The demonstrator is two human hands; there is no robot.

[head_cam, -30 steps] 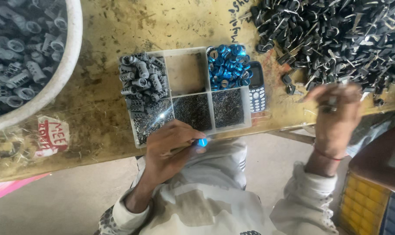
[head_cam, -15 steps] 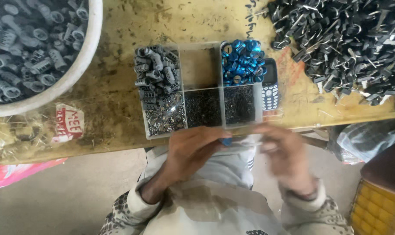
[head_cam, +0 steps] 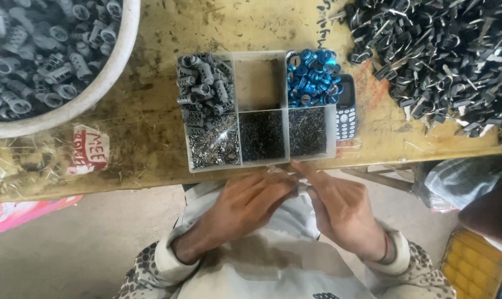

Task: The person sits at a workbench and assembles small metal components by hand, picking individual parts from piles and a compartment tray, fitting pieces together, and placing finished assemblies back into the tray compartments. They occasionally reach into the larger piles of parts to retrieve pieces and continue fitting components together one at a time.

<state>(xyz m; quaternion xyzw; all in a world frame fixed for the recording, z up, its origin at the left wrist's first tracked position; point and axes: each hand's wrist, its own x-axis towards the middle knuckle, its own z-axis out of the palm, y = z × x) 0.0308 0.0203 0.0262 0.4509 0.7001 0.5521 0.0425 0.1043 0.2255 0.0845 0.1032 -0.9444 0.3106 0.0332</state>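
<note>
My left hand [head_cam: 242, 206] and my right hand [head_cam: 342, 210] meet fingertip to fingertip just below the table's front edge. They pinch a small pale part [head_cam: 302, 190] between them; most of it is hidden by the fingers. Right above the hands sits a clear compartment tray [head_cam: 283, 108]. It holds grey ribbed cylinders [head_cam: 204, 86], blue rings [head_cam: 312, 77], shiny metal bits [head_cam: 213, 147] and dark fine pins [head_cam: 262, 135].
A blue keypad phone [head_cam: 348, 108] lies against the tray's right side. A white bowl [head_cam: 104, 77] of grey cylinders stands at the back left. A heap of black clips [head_cam: 439, 55] covers the back right. A plastic bag [head_cam: 461, 177] and yellow crate [head_cam: 475, 266] are at the right.
My right hand came back from the black clip heap to meet my left hand. The blue ring seen in my left fingers is no longer visible. The view shifted left.
</note>
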